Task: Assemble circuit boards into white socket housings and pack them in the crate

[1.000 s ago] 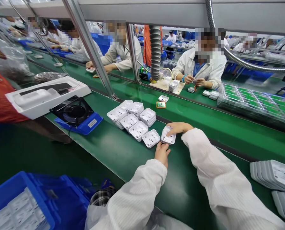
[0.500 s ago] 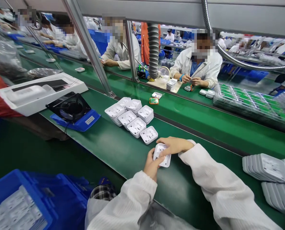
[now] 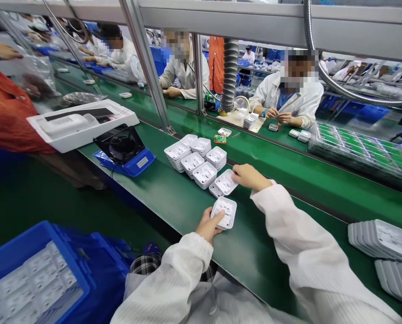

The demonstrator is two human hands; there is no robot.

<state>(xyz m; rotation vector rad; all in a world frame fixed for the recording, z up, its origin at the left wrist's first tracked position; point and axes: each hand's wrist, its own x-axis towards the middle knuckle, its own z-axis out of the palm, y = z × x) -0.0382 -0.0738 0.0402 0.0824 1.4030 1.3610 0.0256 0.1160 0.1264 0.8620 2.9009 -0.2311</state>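
Note:
My left hand (image 3: 207, 224) holds a small stack of white plastic shells (image 3: 225, 212) just above the green belt (image 3: 173, 202), near its front edge. My right hand (image 3: 250, 175) grips one white shell (image 3: 226, 182), tilted over the nearest stack (image 3: 216, 190) of the group. Several short stacks of the same white shells (image 3: 196, 155) stand in two rows on the belt beyond it. Both my arms are in white sleeves.
A black fan on a blue base (image 3: 123, 150) and a white tray (image 3: 81, 123) sit left on the belt. Grey stacked trays (image 3: 383, 243) lie at the right. A blue crate (image 3: 35, 274) of white parts is at lower left. Co-workers in white coats sit across a second belt.
My right hand has lifted one shell off the stack held by my left hand and moved it forward onto the nearest stack. The left hand stayed low with the remaining shells.

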